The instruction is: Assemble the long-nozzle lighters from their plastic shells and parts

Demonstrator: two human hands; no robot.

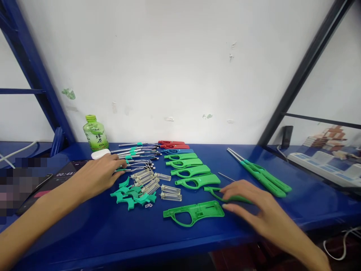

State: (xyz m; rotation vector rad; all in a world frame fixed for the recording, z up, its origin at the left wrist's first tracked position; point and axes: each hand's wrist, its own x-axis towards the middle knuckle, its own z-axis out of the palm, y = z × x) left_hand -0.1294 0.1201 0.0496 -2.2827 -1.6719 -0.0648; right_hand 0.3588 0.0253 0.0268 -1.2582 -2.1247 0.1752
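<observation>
My left hand (pixel 97 174) reaches across the blue table (pixel 113 233), its fingertips pinching the end of a metal rod with wire (pixel 135 164) among several such rods. My right hand (pixel 254 205) lies low with fingers spread over a green handle shell (pixel 214 192), touching it. Another green shell half (pixel 194 213) lies open side up just left of that hand. A row of green handle shells (pixel 191 172) runs back to blue and red ones (pixel 173 144). Clear tubes (pixel 158 184) and teal trigger pieces (pixel 131 195) lie between my hands.
Two assembled green lighters (pixel 261 175) lie at the right. A green tea bottle (pixel 95 133) and a white case (pixel 100 153) stand at the back left. A phone showing a timer (pixel 60 175) lies left. Blue rack posts flank the table.
</observation>
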